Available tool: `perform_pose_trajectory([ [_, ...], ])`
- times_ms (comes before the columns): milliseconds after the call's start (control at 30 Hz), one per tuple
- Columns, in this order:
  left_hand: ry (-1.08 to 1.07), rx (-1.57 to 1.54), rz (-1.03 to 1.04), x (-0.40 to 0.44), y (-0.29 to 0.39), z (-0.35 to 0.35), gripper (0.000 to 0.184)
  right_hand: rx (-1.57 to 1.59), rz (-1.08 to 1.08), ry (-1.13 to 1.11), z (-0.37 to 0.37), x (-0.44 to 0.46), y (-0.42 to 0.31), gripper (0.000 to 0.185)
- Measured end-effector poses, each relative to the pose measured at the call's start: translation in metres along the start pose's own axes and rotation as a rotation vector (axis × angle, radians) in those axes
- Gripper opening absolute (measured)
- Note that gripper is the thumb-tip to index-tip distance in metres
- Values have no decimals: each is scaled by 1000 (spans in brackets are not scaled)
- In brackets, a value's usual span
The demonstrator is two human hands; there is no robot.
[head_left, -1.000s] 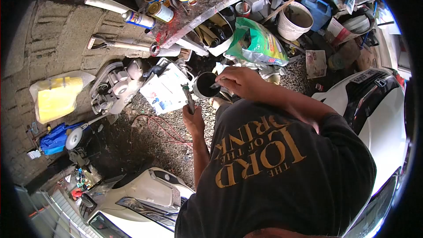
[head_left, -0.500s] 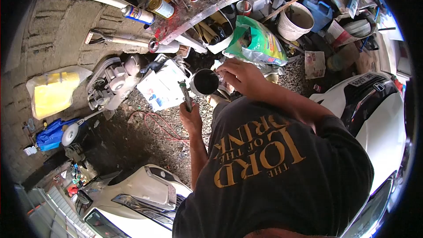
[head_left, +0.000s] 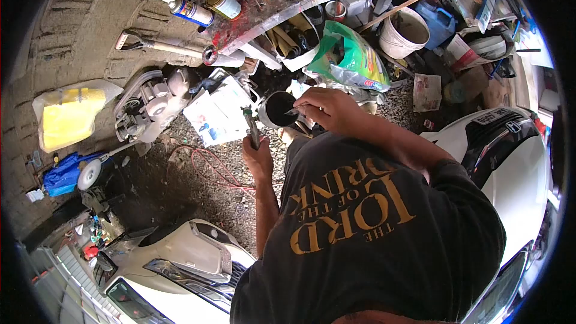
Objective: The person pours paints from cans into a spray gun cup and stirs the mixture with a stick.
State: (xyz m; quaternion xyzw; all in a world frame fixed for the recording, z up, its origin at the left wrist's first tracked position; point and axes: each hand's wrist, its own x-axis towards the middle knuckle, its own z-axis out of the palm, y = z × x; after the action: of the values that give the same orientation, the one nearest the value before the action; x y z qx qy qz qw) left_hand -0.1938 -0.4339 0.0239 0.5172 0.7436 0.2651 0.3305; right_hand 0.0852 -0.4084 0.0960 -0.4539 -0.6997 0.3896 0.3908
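Note:
My left hand (head_left: pixel 258 157) is closed around the handle of a metal spray gun (head_left: pixel 252 126), held upright in front of my body. An open round cup (head_left: pixel 271 99) with a dark inside adjoins the gun and appears joined to it. At the cup's right rim, my right hand (head_left: pixel 324 108) pinches a thin, light-coloured stirrer (head_left: pixel 293 111), whose tip reaches over the cup's opening. Just how far the tip goes in is hard to see. White printed sheets (head_left: pixel 217 114) lie behind and left of the gun.
A workbench (head_left: pixel 264 27) with paint cans (head_left: pixel 223 5) runs across the top. Below it are a green plastic bag (head_left: pixel 354 54) and a white bucket (head_left: pixel 403 33). A grey machine (head_left: pixel 159 105) stands left. A red hose (head_left: pixel 210 171) lies on gravel. White vehicles flank me.
My right hand has lowered slightly, and the stirrer now shows across the cup's right side. The left hand keeps its hold on the spray gun. The whole view has shifted a little.

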Motion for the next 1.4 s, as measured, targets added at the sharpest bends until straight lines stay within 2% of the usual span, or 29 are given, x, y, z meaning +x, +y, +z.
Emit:
perform_pose_trajectory([
  [100, -17, -17, -56, -3, 9, -3, 29, -133, 35, 153, 0, 2, -3, 18],
  [200, -10, -15, -17, -3, 6, -4, 30, 32, 27, 3, 2, -1, 1, 17],
  [300, -9, -36, -9, -4, 6, -3, 30, -121, 49, 153, -2, 1, -8, 17],
  [400, -11, 3, -25, -5, 6, -4, 31, 23, 15, 12, 3, -3, 1, 16],
  [500, -24, 16, -35, -7, 12, -5, 34, -81, 63, 120, -3, 2, -6, 17],
  [600, -21, 57, -23, -2, -5, -1, 37, 9, 50, -28, -1, -2, -5, 17],
  [700, 4, 36, -25, -1, -13, 2, 39, -103, 43, 114, -6, 4, -9, 19],
  [800, -35, 51, -47, -1, -8, -2, 42, 4, 28, -48, -3, 1, -4, 19],
  [900, -31, 0, -71, -2, -6, -1, 41, -108, 19, 96, -10, 5, -12, 20],
  [1000, -17, 15, -8, 3, -19, 3, 39, -47, -17, -39, -3, 1, 1, 20],
  [1100, -33, -7, -53, -4, 3, -1, 36, -86, 49, 87, -10, 5, -12, 19],
  [1200, -36, -13, -62, -1, 0, 0, 34, -18, -1, -23, -3, 1, 0, 17],
  [1300, -79, -6, -99, -2, 13, -6, 33, -70, 8, 74, -7, 5, -10, 15],
  [1333, -46, -43, -40, -3, 11, -5, 31, -124, 20, 82, -6, 6, -11, 14],
  [1400, -17, -27, -15, -3, 10, -2, 30, -106, -26, 6, -7, 5, -11, 15],
])
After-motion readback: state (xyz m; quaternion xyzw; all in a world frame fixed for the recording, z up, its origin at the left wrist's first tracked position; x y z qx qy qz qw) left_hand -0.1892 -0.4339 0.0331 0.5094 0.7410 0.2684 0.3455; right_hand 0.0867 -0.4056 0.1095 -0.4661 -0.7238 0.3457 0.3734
